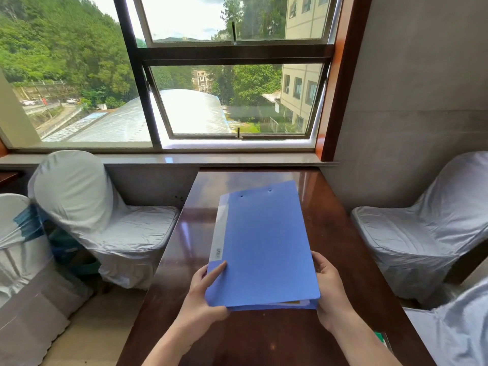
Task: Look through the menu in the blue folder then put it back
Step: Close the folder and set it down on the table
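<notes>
Blue folder [264,244] closed, near end gripped over dark wooden table [343,233]: left hand [204,291] pinches spine corner, right hand [328,286] clasps open edge. We judge two-sided hold steadies it for opening; pages peek out between hands.

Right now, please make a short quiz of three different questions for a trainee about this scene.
1. True or false: the folder is wide open, pages showing.
2. Which hand has fingers on top of the cover? A) left hand B) right hand
3. Fill in: the chairs beside the table wear ___ covers.

Key:
1. False; it is nearly shut, with only page edges showing at the near end.
2. A
3. white
</notes>
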{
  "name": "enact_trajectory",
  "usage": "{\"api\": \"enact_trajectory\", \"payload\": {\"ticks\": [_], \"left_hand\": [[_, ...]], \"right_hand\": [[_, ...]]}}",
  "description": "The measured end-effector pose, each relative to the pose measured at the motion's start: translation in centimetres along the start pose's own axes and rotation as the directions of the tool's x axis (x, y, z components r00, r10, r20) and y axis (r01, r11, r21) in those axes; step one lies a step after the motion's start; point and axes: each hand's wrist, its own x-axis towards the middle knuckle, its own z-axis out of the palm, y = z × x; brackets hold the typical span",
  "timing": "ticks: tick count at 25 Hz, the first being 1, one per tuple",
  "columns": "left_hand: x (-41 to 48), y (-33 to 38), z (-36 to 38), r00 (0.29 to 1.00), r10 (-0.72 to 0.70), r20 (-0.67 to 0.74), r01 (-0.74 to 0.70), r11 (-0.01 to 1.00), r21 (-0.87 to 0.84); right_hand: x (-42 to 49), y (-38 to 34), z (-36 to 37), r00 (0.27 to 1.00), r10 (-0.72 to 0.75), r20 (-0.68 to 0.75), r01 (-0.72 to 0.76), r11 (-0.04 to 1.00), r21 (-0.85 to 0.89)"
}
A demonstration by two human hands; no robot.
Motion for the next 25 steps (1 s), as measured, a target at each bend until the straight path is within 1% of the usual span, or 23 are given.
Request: {"api": "enact_trajectory", "payload": {"ticks": [1, 2, 4, 5, 7, 9, 11, 12, 14, 16, 17, 19, 22, 25], "left_hand": [[0.0, 0.1, -0.3, 0.999, -0.033, 0.015, 0.034, 0.993, -0.117], [0.2, 0.0, -0.4, 0.998, -0.055, -0.002, 0.053, 0.969, -0.243], [0.8, -0.5, -0.5, 0.983, -0.145, -0.110, 0.086, 0.901, -0.425], [1.1, -0.9, -0.4, 0.969, -0.209, -0.131, 0.123, 0.870, -0.477], [1.5, -1.5, 0.0, 0.953, -0.292, -0.077, 0.211, 0.826, -0.522], [1.4, -2.2, -0.1, 0.949, -0.310, -0.058, 0.237, 0.821, -0.520], [1.3, -2.9, 0.0, 0.951, -0.294, -0.092, 0.216, 0.850, -0.481], [1.3, -3.3, 0.2, 0.953, -0.282, -0.105, 0.206, 0.865, -0.457], [1.2, -4.1, 0.8, 0.952, -0.281, -0.118, 0.209, 0.883, -0.420], [1.3, -4.9, 1.5, 0.948, -0.293, -0.123, 0.231, 0.901, -0.368], [1.3, -5.4, 1.8, 0.945, -0.301, -0.128, 0.244, 0.909, -0.337], [1.2, -6.5, 2.4, 0.934, -0.331, -0.134, 0.282, 0.914, -0.292], [1.2, -8.4, 3.0, 0.919, -0.370, -0.140, 0.333, 0.914, -0.232], [1.0, -10.1, 3.4, 0.900, -0.407, -0.157, 0.396, 0.913, -0.096]], "right_hand": [[-0.1, 0.0, -0.1, 1.000, 0.013, -0.011, -0.013, 1.000, 0.008], [-0.1, 0.1, -0.2, 1.000, 0.030, -0.008, -0.030, 0.999, 0.018], [-0.3, 0.2, -0.3, 0.998, 0.066, 0.010, -0.067, 0.997, 0.030], [-0.2, 0.3, -0.3, 0.996, 0.086, 0.016, -0.086, 0.996, 0.029], [-0.2, 0.7, -0.3, 0.992, 0.123, 0.024, -0.123, 0.992, 0.011], [0.0, 1.0, -0.3, 0.986, 0.157, 0.050, -0.157, 0.988, -0.002], [0.2, 1.3, -0.8, 0.974, 0.220, 0.061, -0.219, 0.976, -0.025], [0.4, 1.6, -1.1, 0.968, 0.241, 0.066, -0.236, 0.969, -0.078], [1.0, 2.7, -1.6, 0.973, 0.222, 0.058, -0.201, 0.945, -0.258], [1.7, 4.1, -2.1, 0.977, 0.213, 0.027, -0.184, 0.892, -0.413], [2.0, 4.9, -2.3, 0.975, 0.223, 0.000, -0.199, 0.869, -0.454], [2.5, 6.4, -2.5, 0.968, 0.245, -0.046, -0.236, 0.839, -0.491], [3.3, 8.8, -2.5, 0.955, 0.282, -0.090, -0.288, 0.817, -0.499], [4.2, 10.7, -2.4, 0.942, 0.312, -0.126, -0.332, 0.799, -0.502]]}}
